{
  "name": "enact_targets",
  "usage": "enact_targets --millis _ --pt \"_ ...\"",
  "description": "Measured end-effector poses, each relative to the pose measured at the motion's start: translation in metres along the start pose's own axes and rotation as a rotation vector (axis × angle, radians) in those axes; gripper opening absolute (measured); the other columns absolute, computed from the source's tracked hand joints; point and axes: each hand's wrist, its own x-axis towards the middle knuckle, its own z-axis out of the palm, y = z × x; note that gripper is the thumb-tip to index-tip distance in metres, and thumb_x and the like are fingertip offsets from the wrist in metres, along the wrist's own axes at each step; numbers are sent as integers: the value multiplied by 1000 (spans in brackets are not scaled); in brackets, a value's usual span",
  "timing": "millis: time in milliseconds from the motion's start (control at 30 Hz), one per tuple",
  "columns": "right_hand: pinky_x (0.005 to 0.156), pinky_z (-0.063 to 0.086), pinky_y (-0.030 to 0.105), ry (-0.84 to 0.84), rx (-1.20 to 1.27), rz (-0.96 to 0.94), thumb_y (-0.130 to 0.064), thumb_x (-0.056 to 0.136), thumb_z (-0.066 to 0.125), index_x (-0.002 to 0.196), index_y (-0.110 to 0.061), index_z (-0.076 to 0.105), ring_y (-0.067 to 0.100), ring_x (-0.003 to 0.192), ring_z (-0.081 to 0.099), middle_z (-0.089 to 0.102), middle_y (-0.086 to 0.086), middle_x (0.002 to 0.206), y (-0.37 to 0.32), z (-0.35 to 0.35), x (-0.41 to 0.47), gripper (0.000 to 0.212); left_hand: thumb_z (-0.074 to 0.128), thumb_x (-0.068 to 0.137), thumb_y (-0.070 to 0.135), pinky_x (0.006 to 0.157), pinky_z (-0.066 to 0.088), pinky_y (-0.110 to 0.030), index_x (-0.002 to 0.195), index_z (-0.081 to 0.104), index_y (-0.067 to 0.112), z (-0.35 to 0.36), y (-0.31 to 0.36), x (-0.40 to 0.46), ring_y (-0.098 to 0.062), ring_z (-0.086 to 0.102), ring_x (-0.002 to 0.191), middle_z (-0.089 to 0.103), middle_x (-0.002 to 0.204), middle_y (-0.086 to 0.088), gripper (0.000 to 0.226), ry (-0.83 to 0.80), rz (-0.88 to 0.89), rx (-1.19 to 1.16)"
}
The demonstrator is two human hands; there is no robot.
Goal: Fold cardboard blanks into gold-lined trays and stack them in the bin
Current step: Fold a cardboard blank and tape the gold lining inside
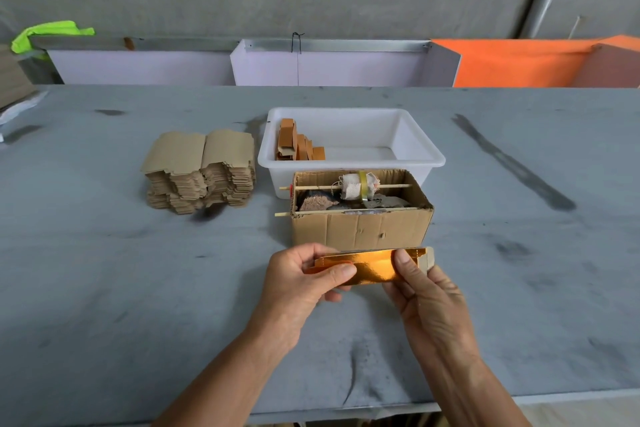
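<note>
A gold-lined cardboard blank [375, 265] is held just above the grey table, in front of the brown box. My left hand [304, 279] pinches its left end, thumb on the gold face. My right hand [420, 291] grips its right end, thumb pressed on the gold face, with a brown flap sticking out past the fingers. A stack of flat brown blanks [201, 170] lies at the left of the table. The white plastic bin [420, 152] behind the box holds several folded trays [298, 144] leaning at its left end.
An open corrugated box [360, 229] with a cloth-wrapped roller on a wooden stick, and a second stick poking out its left side, stands between my hands and the bin. White and orange panels line the table's far edge. The table's front edge runs below my forearms.
</note>
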Motion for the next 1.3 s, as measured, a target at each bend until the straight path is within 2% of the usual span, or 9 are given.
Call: enact_targets --millis 67,133,300,433,633,733,867,1067,1300 --pt "58 55 19 -21 1 -7 -15 71 68 69 -16 74 11 71 67 70 2 76 -1 -1 0 6 80 56 30 51 53 -23 74 71 15 0 2 -2 -17 69 62 71 69 -1 25 -5 13 -15" --pt "59 55 19 -32 -2 -15 -15 72 68 69 -17 74 10 71 66 70 2 75 -1 -1 0 7 77 60 35 53 55 -27 66 71 17 0 4 -3 -9 64 62 63 62 6 19 9 6 -38" --pt "61 54 21 -65 -54 -32 -17 72 68 70 -16 73 11 73 65 69 2 74 -1 -4 -2 5 69 79 7 50 53 -24 61 70 13 -4 10 -1 -13 62 55 65 60 -1 19 -3 -63 -25" --pt "64 53 22 -106 -87 -46 -19 68 69 71 -20 74 8 73 66 71 -2 76 -3 -4 -4 6 65 82 0 54 54 -23 61 70 15 -6 11 0 -6 58 56 64 59 2 26 -37 39 40" --pt "65 49 23 -56 -102 -74 -18 66 69 64 -21 73 6 70 64 70 -5 72 -2 -1 -6 6 71 80 16 61 46 -16 68 71 23 -10 4 2 -1 56 61 66 62 10 15 -4 247 297" --pt "67 47 25 -27 -102 -77 -18 66 69 62 -20 72 6 69 64 69 -4 70 -1 0 -6 5 76 75 18 60 47 -17 71 72 26 -9 2 2 -6 59 62 69 65 3 10 -31 252 312" --pt "56 51 18 -48 -84 -60 -17 66 71 64 -19 73 7 66 63 68 -2 69 -1 -3 -6 4 75 75 13 58 46 -19 70 69 27 -12 2 5 -6 55 59 66 63 3 16 -33 284 363" --pt "55 51 19 -96 -88 -47 -17 62 73 68 -19 72 6 64 61 66 -3 69 -3 -6 -3 6 74 77 11 58 43 -21 69 67 29 -14 1 6 -5 52 58 61 59 9 21 -43 294 387" --pt "52 51 17 -67 -127 -58 -14 66 71 63 -18 71 4 57 59 62 -4 60 -4 -6 -3 5 72 79 13 56 50 -17 73 72 26 -13 3 3 0 61 63 68 66 5 14 -117 179 235"
